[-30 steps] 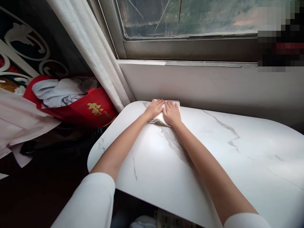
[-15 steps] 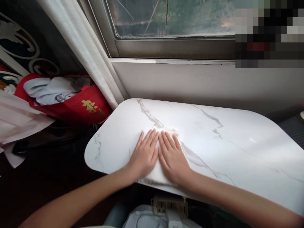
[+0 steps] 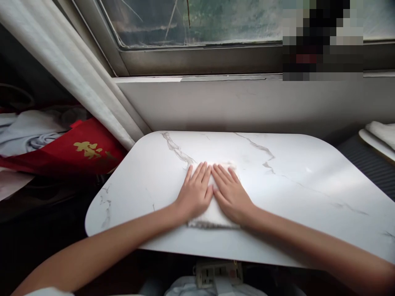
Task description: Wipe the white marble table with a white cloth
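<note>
Pressing cloth [image 3: 213, 216], left hand [image 3: 195, 193] and right hand [image 3: 232, 193] open flat; cloth moved from table's [image 3: 308, 164] far edge.

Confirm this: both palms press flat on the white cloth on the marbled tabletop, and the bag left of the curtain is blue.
The bag is red, not blue, as the head view shows. Both palms, left and right, do press flat on the white cloth on the marbled tabletop, and the bag is left of the curtain.
</note>
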Tool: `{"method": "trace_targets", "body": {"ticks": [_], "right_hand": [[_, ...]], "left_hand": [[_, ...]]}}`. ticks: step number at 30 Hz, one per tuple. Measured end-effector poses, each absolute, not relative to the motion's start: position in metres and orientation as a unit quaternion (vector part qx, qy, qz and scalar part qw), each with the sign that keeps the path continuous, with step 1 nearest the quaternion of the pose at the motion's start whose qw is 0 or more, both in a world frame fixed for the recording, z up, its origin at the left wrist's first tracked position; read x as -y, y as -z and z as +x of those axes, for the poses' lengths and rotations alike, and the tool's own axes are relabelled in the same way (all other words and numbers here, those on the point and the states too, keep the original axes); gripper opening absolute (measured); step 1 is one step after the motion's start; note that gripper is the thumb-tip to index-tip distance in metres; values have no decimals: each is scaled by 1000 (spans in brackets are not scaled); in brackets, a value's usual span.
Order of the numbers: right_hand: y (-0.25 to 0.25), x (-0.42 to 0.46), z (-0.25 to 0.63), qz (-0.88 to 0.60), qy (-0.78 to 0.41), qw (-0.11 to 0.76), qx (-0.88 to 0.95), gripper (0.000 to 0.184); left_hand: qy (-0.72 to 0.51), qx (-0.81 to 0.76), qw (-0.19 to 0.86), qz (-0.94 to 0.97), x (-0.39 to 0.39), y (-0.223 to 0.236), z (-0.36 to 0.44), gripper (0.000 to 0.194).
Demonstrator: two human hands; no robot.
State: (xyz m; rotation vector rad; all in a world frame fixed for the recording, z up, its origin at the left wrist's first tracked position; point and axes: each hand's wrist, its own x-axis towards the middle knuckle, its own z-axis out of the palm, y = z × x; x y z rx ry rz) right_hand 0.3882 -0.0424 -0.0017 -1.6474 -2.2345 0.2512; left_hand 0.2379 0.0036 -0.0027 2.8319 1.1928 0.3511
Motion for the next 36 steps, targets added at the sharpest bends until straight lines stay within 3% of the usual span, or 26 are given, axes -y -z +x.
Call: {"method": "trace_targets", "body": {"ticks": [7,15,24,36], "right_hand": [[4,-97,447,-648,-31,143,748,56],[6,-127,473,-657,11,154,738,53],[6,-71,469,-634,17,135,761,54],[2,130,434,-602,33,129,788,61]], "left_hand": [[-106,-400,16,910,-152,6,318,52],[-131,-420,-11,898,-180,8,351,49],[-157,-417,-6,895,-124,11,338,49],[-159,-303,34,939,61,3,290,52]]}}
